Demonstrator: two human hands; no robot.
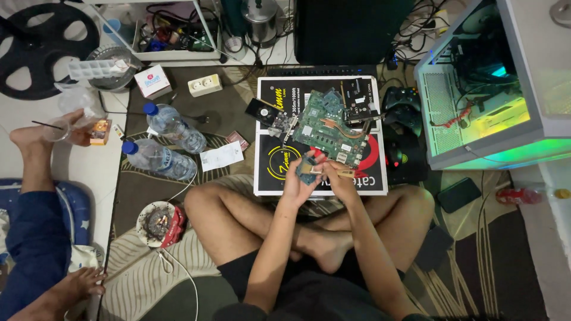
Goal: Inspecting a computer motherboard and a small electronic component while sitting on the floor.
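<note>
I sit cross-legged on a patterned rug. My left hand [299,175] holds a small square chip-like part [307,169] just above my knees. Close against it, my right hand [335,176] grips a thin brush with a pale wooden handle [345,173], its tip at the part. Just beyond both hands a green circuit board [326,128] lies on a black, white and red cardboard box [279,172]. A smaller dark card [265,112] rests at the box's left edge.
Two clear water bottles [169,142] lie left of the box beside a paper slip [221,156]. A full ashtray [157,223] sits by my left knee. Game controllers [402,101] and a lit white computer case [482,89] are right. Another person's legs [35,196] occupy the left edge.
</note>
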